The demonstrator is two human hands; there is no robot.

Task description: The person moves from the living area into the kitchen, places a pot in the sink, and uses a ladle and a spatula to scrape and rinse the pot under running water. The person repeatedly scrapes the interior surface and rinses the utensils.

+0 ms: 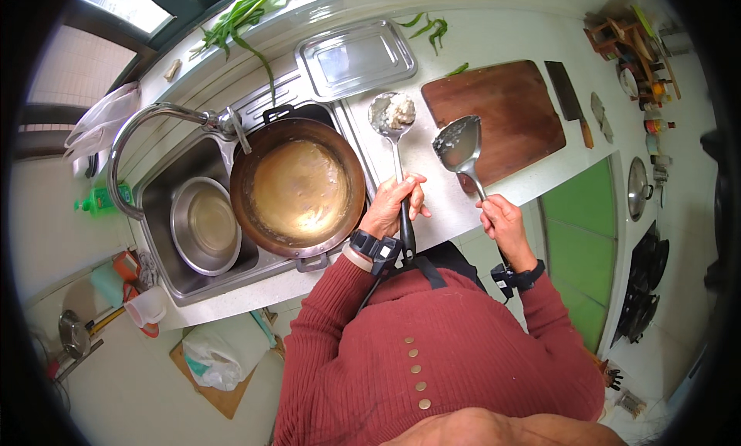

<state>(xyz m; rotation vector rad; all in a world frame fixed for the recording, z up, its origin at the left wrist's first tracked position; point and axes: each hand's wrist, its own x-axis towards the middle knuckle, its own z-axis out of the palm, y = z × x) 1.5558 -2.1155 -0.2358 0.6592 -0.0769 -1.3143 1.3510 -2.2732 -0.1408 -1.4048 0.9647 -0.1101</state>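
My left hand [396, 204] grips the black handle of a metal ladle [379, 113]. White, lumpy food [400, 111] that looks like cooked rice sits in the ladle's bowl. In my right hand [505, 226] is a metal wok spatula [466, 143], its blade smeared with white bits and overlapping the left edge of a wooden cutting board [492, 107]. To the left of the ladle, a large wok [354, 174] holding cloudy liquid [301, 185] rests over the right side of the sink. Both utensils are held apart from each other.
A metal basin [180, 226] with liquid stands in the sink [156, 174] beneath the curved faucet [118, 156]. Behind the ladle lies a metal tray [356, 58], with green chili peppers [434, 32] beside it. A cleaver [564, 87] lies right of the board. Scallions [237, 23] hang from the ledge.
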